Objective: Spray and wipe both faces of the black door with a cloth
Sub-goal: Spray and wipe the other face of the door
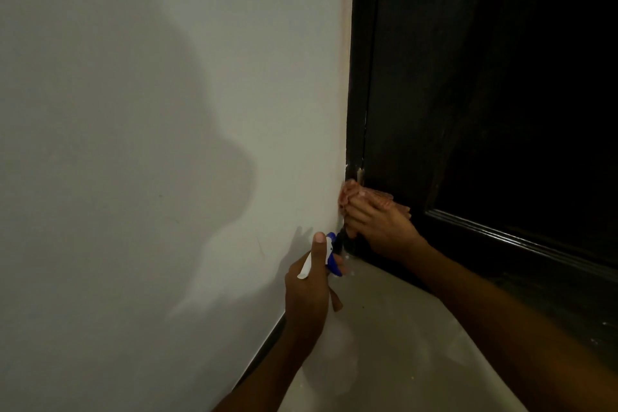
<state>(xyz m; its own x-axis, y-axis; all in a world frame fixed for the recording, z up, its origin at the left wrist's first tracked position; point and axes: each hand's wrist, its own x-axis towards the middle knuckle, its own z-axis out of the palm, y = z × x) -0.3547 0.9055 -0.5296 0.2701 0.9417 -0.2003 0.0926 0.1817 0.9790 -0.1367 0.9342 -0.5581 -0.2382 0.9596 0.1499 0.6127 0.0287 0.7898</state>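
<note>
R hand (378, 227) pinches pink cloth (364, 194) low on door frame (359, 130); L hand (307, 284) grips spray bottle (329, 257), I fear overspray hitting white wall (167, 110)

glossy black door (468, 110) (wood-like), matt wall (167, 110).

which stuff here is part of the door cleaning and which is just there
In use:
black door
pink cloth, pressed low on the door by the right hand
spray bottle, gripped by the left hand

Just there:
white wall
floor
dark skirting strip
</note>
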